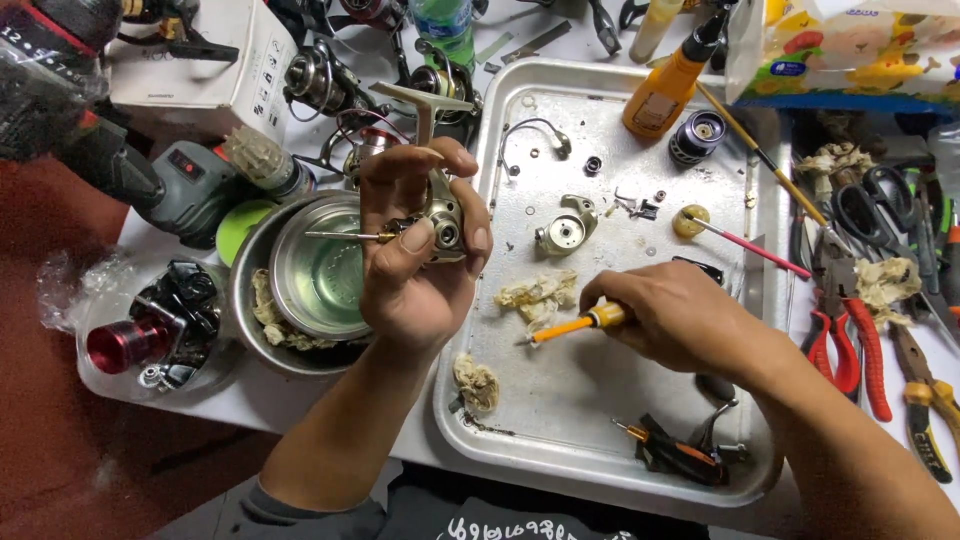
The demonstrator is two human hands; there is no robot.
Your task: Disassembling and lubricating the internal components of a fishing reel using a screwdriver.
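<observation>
My left hand (pixel 420 250) is raised over the left rim of a metal tray (pixel 600 440) and grips a silver fishing reel body (pixel 440 222) whose thin shaft sticks out to the left. My right hand (pixel 680 320) rests on the tray and holds a yellow-handled screwdriver (pixel 575 327), its tip pointing left toward wads of greasy tissue (pixel 535 295). A small silver reel part (pixel 562 232) lies on the tray beyond my hands, with loose screws and washers around it.
A steel bowl (pixel 315 270) holding liquid sits left of the tray. A plastic tub with a red spool (pixel 130 345) is further left. An orange bottle (pixel 662 95), a dark spool (pixel 697 137), a brush (pixel 745 243), red pliers (pixel 850 345) and scissors (pixel 870 210) lie to the right.
</observation>
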